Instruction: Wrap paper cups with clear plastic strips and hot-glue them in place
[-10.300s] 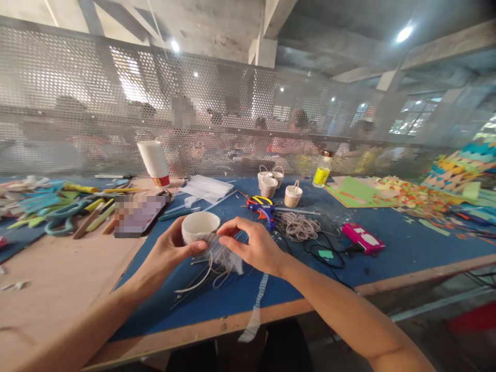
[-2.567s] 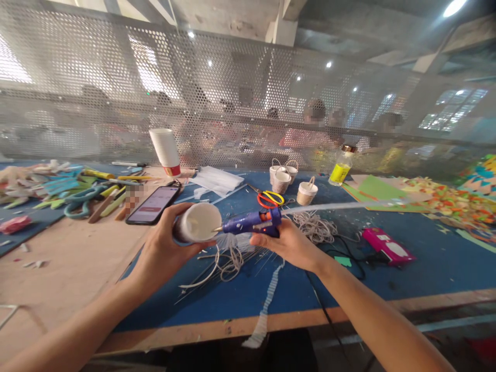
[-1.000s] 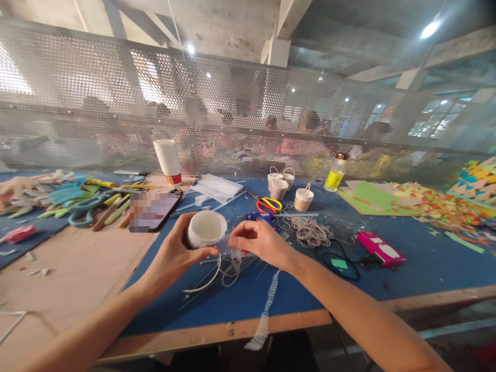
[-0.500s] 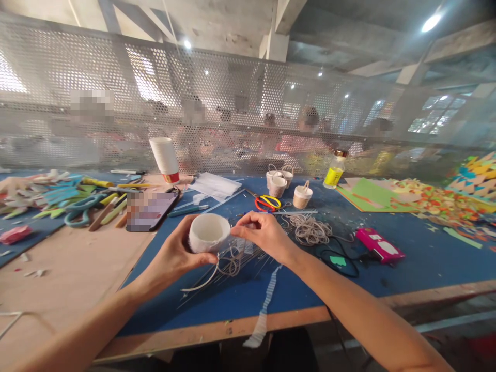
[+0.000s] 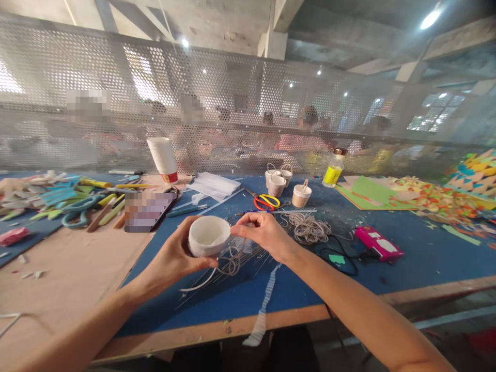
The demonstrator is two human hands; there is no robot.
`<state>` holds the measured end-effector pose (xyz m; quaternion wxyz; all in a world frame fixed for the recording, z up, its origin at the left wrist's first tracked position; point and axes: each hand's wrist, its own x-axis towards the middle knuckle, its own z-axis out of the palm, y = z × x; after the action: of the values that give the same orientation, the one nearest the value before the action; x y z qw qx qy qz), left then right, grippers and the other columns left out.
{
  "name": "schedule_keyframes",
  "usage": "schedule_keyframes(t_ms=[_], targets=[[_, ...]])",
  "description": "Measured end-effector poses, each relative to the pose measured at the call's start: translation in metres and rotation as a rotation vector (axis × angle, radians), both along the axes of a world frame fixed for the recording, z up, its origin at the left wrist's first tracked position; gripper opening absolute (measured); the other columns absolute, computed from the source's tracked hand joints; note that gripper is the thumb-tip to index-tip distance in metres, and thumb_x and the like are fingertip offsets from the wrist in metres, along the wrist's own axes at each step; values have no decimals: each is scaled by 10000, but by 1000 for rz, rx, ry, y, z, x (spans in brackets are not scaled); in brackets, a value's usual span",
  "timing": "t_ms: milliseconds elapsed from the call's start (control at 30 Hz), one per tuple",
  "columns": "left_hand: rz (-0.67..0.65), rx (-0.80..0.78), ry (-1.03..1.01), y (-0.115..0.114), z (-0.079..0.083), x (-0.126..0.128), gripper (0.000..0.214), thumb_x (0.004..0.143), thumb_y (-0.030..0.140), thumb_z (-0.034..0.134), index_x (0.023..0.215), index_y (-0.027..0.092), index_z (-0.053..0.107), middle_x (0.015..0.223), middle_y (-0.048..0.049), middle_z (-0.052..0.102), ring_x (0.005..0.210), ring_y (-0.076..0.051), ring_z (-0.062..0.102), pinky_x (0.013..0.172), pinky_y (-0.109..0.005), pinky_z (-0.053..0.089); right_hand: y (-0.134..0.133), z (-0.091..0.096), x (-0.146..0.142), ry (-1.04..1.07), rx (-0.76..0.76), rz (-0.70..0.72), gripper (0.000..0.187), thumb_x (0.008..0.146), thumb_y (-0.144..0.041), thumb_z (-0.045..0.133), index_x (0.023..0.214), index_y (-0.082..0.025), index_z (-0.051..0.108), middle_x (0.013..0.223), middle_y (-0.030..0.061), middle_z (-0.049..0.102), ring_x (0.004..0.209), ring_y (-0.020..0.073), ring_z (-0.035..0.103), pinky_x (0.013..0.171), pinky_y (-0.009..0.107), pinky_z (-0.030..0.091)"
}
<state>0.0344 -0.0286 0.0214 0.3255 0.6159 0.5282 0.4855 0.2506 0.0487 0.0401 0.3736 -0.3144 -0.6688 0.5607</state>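
Note:
My left hand [image 5: 182, 248] is closed around a small white cup [image 5: 209, 235], its fingers behind the wall and thumb along the lower front. The cup's mouth tilts toward me and its outside looks wrapped in white paper. At the cup's right rim, my right hand [image 5: 259, 232] pinches a thin white crinkled paper strip [image 5: 267, 294]. Part of the strip is hidden under that hand; its tail runs over the table's front edge. Below the cup lie loose beige cord [image 5: 232, 262] and thin wires [image 5: 217, 279].
Small cord-handled buckets [image 5: 276, 183], red-yellow scissors [image 5: 267, 201] and a cord coil [image 5: 308, 227] lie beyond my hands. To the right are a pink box [image 5: 378, 244] with a black cable and a bottle [image 5: 334, 169]. A phone [image 5: 151, 211] and stacked paper cups [image 5: 161, 157] are left.
The cup has tipped slightly, showing a little more of its inside. Both hands keep nearly the same place and grip; the whole view has shifted a touch.

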Motion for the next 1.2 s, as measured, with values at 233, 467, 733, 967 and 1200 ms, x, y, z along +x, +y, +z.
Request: schedule_keyframes(t_ms=[233,467,733,967,1200], targets=[[-35,-17,-40,2,-6,-3,761,565,336,919,1197,227,510,994,-24,682,860,-210,668,751,-314,576,-1,-6,-1,-7,-35,0,304,689,-443,830,757,-185,683,626,-56,479,606,99,350,579,274,259],[-39,-16,-61,4,-10,-1,780,535,326,932,1188,200,526,1026,-60,708,901,-245,688,799,-348,581,-3,-5,-4,41,-242,99,339,686,-425,811,837,-188,621,766,-26,567,689,108,502,637,254,392],[-74,-69,-183,6,-9,1,801,527,270,942,1239,219,578,1084,-59,737,995,-268,702,866,-357,580,-4,-3,-1,37,-393,222,484,738,-481,780,1109,-228,599,1039,25,642,924,178,634,763,310,558],[-150,-107,-260,8,-12,-3,842,548,288,944,1309,219,592,1221,-102,723,1150,-330,663,962,-403,551,-2,-13,-3,168,-481,388,464,748,-497,776,1074,-184,671,983,50,683,763,142,625,790,342,568],[-112,133,-106,10,-13,-5,1022,681,339,892,1522,303,313,1311,-140,649,1175,-322,649,995,-488,532,-2,-17,-9,277,-536,348,400,753,-429,755,1035,-150,704,966,86,723,856,191,666,873,385,554]])
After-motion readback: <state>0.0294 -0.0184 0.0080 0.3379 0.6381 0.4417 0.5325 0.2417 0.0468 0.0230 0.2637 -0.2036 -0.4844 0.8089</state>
